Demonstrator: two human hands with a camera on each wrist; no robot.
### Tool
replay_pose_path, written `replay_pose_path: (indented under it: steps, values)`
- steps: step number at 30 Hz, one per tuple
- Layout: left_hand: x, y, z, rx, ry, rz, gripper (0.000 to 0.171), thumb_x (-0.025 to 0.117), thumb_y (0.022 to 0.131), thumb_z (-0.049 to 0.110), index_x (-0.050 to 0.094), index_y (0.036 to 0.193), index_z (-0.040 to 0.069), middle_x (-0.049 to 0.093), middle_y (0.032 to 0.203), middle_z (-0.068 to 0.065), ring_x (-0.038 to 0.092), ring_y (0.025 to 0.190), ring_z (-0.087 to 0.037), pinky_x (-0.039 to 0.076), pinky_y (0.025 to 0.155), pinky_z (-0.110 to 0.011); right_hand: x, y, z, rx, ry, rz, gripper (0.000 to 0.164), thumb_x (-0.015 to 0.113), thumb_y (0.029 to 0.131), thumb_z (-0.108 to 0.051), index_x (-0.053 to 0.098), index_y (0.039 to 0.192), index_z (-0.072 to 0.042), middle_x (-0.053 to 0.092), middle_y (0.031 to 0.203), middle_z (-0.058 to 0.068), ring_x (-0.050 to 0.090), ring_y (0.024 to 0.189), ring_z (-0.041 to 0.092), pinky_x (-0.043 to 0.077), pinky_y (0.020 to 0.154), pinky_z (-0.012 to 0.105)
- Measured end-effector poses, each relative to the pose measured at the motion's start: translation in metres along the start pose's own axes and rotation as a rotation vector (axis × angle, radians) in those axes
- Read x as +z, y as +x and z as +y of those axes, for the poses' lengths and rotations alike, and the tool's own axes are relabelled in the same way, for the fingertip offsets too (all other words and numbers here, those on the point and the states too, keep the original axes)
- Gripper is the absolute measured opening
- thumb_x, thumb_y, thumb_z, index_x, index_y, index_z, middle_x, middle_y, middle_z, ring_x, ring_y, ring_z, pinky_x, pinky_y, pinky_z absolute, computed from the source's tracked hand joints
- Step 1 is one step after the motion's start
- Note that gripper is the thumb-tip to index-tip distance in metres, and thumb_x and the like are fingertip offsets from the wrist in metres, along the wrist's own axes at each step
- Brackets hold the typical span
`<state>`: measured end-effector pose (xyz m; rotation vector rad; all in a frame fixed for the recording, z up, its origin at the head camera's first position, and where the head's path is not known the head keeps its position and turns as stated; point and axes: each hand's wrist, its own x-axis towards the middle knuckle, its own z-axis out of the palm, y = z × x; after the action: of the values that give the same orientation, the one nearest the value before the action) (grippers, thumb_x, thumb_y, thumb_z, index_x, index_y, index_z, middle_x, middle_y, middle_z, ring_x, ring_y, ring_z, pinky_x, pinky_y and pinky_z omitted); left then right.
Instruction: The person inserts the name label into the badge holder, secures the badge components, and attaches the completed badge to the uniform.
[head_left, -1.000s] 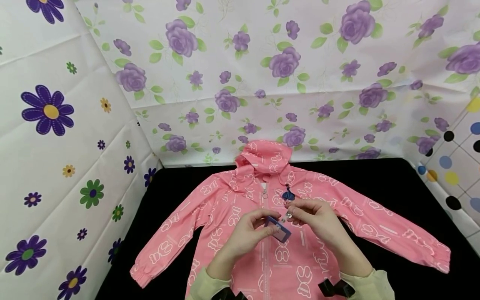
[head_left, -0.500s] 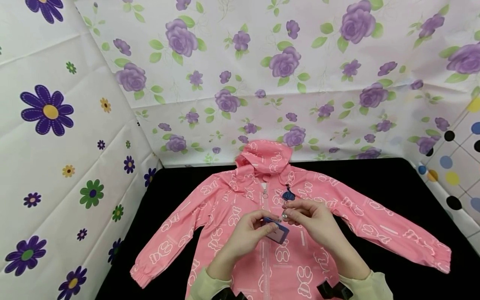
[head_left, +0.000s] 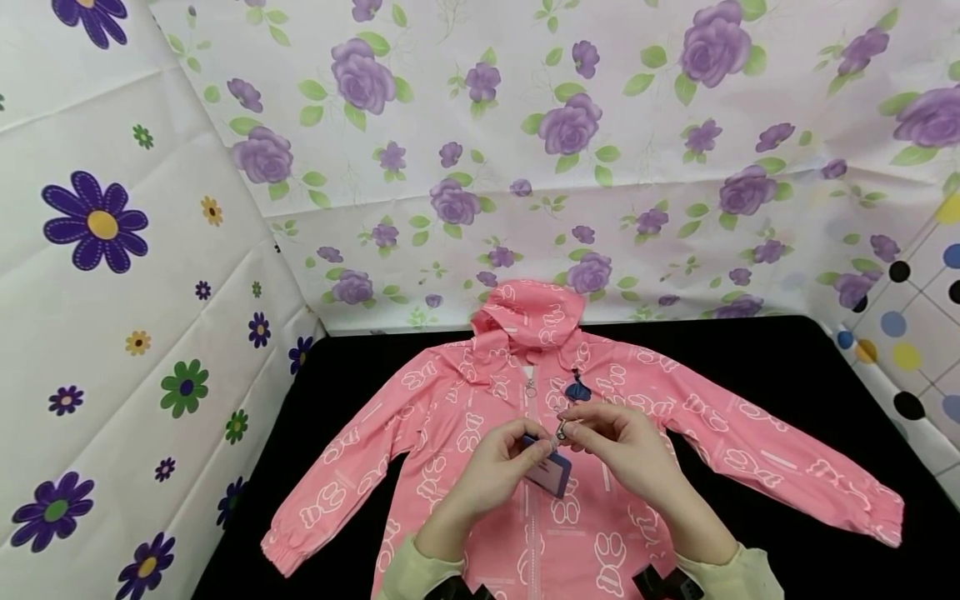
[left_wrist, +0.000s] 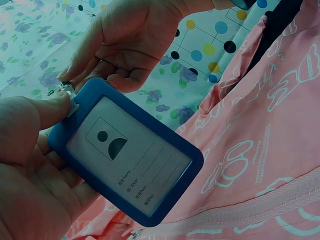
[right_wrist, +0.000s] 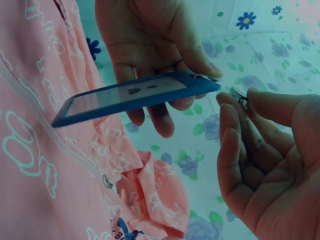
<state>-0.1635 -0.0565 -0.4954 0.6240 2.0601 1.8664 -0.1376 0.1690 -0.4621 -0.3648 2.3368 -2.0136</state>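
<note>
My left hand (head_left: 491,467) grips a blue-framed ID badge holder (left_wrist: 135,155) by its top end, thumb pressing a clear strap tab (left_wrist: 73,106). A printed card with a portrait outline shows through its window. Close by on the right, my right hand (head_left: 633,446) pinches a small metal clip (right_wrist: 241,98) between thumb and fingertips. The clip is right at the strap end; whether the two are joined cannot be made out. Both hands are over the front of a pink hooded jacket (head_left: 442,467) with white rabbit outlines, laid out with its sleeves spread.
Black cloth (head_left: 750,350) covers the table beneath the jacket. A dark blue tag (head_left: 577,389) hangs on the jacket's chest, beside the zipper pull (head_left: 531,389). Flower-printed sheets (head_left: 450,125) rise behind and at the left; a dotted sheet (head_left: 911,333) stands at the right.
My right hand has moved left, bringing the metal clip up to the strap. In my left hand the badge holder has turned, its lower end swinging down and left.
</note>
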Motion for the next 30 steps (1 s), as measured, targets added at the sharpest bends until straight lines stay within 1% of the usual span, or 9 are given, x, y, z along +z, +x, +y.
replay_pose_path:
  steps: [4,7,10,12,15,18,23,27,30]
  values:
    - [-0.0004,-0.0008,0.0002,0.005,0.008,-0.022,0.015,0.067,0.108,0.016,0.069,0.112,0.001,0.074,0.106,-0.014,0.070,0.089,-0.016,0.062,0.082,-0.034,0.0004,0.0000,-0.0008,0.000,-0.005,-0.001,0.019,0.073,0.103,-0.012,0.078,0.120,-0.004,0.076,0.110,0.011,0.076,0.094,0.024,0.065,0.086,0.039]
    - [-0.0007,-0.0018,0.0003,0.012,0.009,-0.044,0.014,0.065,0.109,0.016,0.067,0.113,0.002,0.075,0.113,-0.018,0.070,0.093,-0.015,0.062,0.083,-0.032,0.0006,-0.0003,-0.0012,0.000,-0.016,-0.003,0.019,0.073,0.103,-0.013,0.078,0.120,-0.006,0.077,0.107,0.009,0.076,0.094,0.029,0.065,0.086,0.040]
    - [-0.0009,-0.0025,0.0005,0.020,0.009,-0.056,0.013,0.063,0.110,0.016,0.068,0.115,0.004,0.075,0.119,-0.016,0.071,0.098,-0.015,0.060,0.084,-0.027,0.0007,-0.0004,-0.0008,-0.009,-0.025,-0.012,0.019,0.073,0.104,-0.013,0.077,0.121,-0.006,0.078,0.106,0.009,0.076,0.095,0.033,0.064,0.086,0.037]
    - [-0.0009,-0.0028,0.0006,0.021,0.020,-0.054,0.013,0.063,0.110,0.017,0.069,0.115,0.007,0.076,0.119,-0.011,0.071,0.098,-0.014,0.058,0.081,-0.025,0.0007,-0.0007,-0.0007,-0.013,-0.029,-0.017,0.020,0.072,0.104,-0.013,0.077,0.122,-0.005,0.078,0.106,0.008,0.076,0.095,0.031,0.064,0.086,0.034]
    - [-0.0010,-0.0028,0.0008,0.023,0.030,-0.047,0.012,0.062,0.110,0.018,0.070,0.115,0.010,0.078,0.120,-0.006,0.071,0.099,-0.013,0.056,0.079,-0.023,0.0008,-0.0011,-0.0010,-0.011,-0.038,-0.018,0.020,0.073,0.104,-0.013,0.077,0.122,-0.005,0.079,0.103,0.007,0.077,0.094,0.027,0.064,0.086,0.035]
    - [-0.0010,-0.0028,0.0011,0.025,0.029,-0.045,0.012,0.061,0.111,0.018,0.070,0.114,0.009,0.077,0.121,-0.010,0.070,0.098,-0.013,0.056,0.080,-0.023,0.0012,-0.0011,-0.0013,-0.011,-0.054,-0.012,0.019,0.074,0.103,-0.014,0.078,0.121,-0.007,0.079,0.102,0.006,0.076,0.093,0.025,0.064,0.085,0.034]
    - [0.0001,-0.0031,0.0023,0.018,0.039,-0.010,0.012,0.061,0.110,0.014,0.069,0.112,0.005,0.075,0.118,-0.018,0.068,0.094,-0.013,0.056,0.082,-0.024,0.0012,-0.0006,-0.0011,-0.011,-0.030,-0.004,0.019,0.074,0.103,-0.014,0.078,0.120,-0.006,0.078,0.110,0.008,0.076,0.097,0.024,0.064,0.087,0.031]
    - [0.0008,-0.0026,0.0007,0.025,0.066,0.037,0.009,0.062,0.109,0.009,0.069,0.109,0.003,0.075,0.111,-0.012,0.067,0.090,-0.013,0.056,0.081,-0.025,-0.0004,-0.0005,-0.0024,0.017,-0.036,0.014,0.021,0.074,0.104,-0.017,0.079,0.121,-0.006,0.078,0.112,0.008,0.075,0.101,0.020,0.062,0.090,0.029]
    - [0.0007,-0.0024,-0.0010,0.043,0.078,0.061,0.008,0.062,0.107,0.006,0.069,0.106,0.003,0.076,0.108,-0.012,0.067,0.089,-0.012,0.056,0.079,-0.024,-0.0011,-0.0011,-0.0037,0.037,-0.055,0.033,0.022,0.074,0.104,-0.020,0.080,0.121,-0.008,0.079,0.111,0.007,0.075,0.103,0.019,0.062,0.090,0.028]
